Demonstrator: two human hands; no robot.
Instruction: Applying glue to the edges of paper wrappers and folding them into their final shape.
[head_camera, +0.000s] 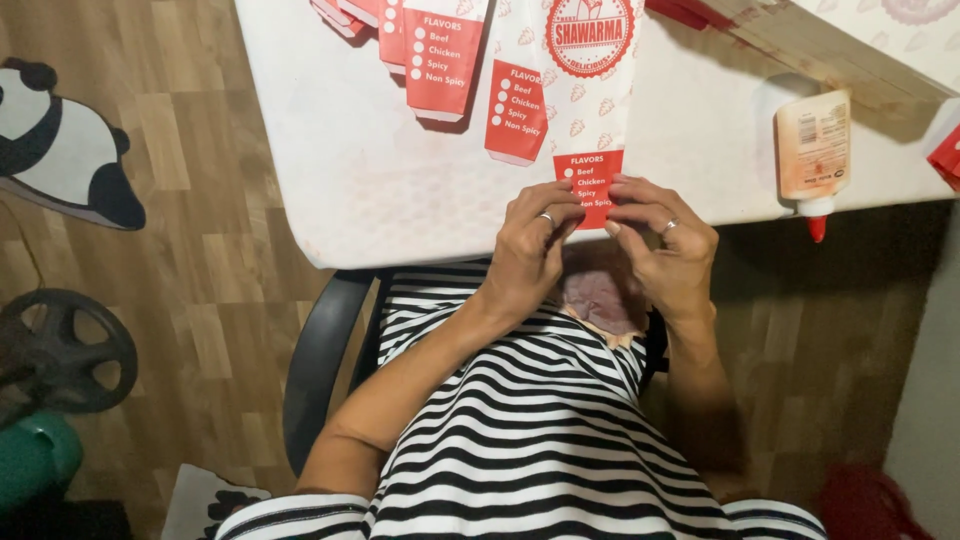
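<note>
Left hand and right hand, fingers pinching the red bottom flap of a white paper pouch at the tabletop's near edge; glue bottle toward the right edge.

Bright, washed-out table; dim, shadowed floor; sharp focus.

Single head view, looking steeply down, close over lap and white table edge.
</note>
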